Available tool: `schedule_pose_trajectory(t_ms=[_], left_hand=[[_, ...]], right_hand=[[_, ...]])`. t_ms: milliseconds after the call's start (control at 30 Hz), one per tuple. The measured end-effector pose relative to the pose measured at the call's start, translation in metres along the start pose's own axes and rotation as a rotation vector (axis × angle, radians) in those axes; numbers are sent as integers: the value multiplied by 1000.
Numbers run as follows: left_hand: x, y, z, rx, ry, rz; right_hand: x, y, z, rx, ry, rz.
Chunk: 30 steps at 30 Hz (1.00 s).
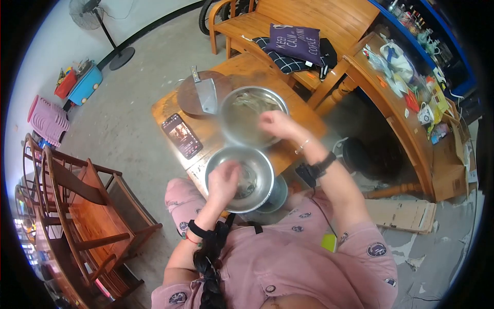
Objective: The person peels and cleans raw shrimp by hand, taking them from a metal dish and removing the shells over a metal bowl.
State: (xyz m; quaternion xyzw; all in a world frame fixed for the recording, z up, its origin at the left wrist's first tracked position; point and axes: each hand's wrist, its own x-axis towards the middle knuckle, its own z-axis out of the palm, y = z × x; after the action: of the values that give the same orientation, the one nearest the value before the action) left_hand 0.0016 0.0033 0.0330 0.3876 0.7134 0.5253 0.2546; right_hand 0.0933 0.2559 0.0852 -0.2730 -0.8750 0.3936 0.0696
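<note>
Beyond the right hand [276,124], one square purple cushion [294,43] reads "KEEP CALM". Two round silvery metal bowls [264,177] sit beneath right hand and left hand [224,183], one each; fingers curled, grip unclear.

2 round silver metal bowls, both upright, side by side on the wooden table [244,71]. Far bowl [231,137]: cloudy, brownish liquid, pale stringy pieces [251,101] bunched toward far side; right hand [277,125] over its right part. Near bowl [265,177]: at table's near edge, shiny greyish pieces [247,184] at bottom, type unclear; left hand [223,180], blurred, over its left part.
</note>
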Motion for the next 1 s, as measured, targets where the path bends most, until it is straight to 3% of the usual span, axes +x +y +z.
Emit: schedule_pose_trajectory(t_ms=[33, 67, 133, 233, 267, 333, 400, 467, 533, 600, 867, 1000], left_hand=[[-1, 16, -1, 188, 102, 177], [0, 32, -2, 189, 95, 177], [2, 57, -1, 464, 341, 579], [1, 61, 5, 456, 264, 625], [-2, 57, 6, 459, 257, 622], [-7, 40, 11, 281, 24, 442], [-10, 30, 15, 273, 19, 399], [-15, 24, 17, 164, 35, 199], [-15, 13, 18, 132, 21, 131], [-13, 5, 16, 41, -82, -34], [-12, 8, 14, -197, -142, -158], [-13, 18, 14, -96, -129, -18]], right_hand=[[-16, -10, -1, 58, -60, -25], [-33, -20, -1, 117, -120, -50], [-60, -33, 5, 173, -184, -89], [-88, -33, 29, 113, -104, -276], [-96, -33, 36, 139, -64, -331], [-107, -34, 44, 62, 3, -349], [-117, -38, 48, 84, 35, -335], [-125, -37, 53, 102, 68, -320], [-130, -33, 61, 53, 196, -402], [-134, -31, 67, -10, 217, -447], [-140, -40, 67, -232, 273, -575], [-142, -42, 62, -209, 255, -604]])
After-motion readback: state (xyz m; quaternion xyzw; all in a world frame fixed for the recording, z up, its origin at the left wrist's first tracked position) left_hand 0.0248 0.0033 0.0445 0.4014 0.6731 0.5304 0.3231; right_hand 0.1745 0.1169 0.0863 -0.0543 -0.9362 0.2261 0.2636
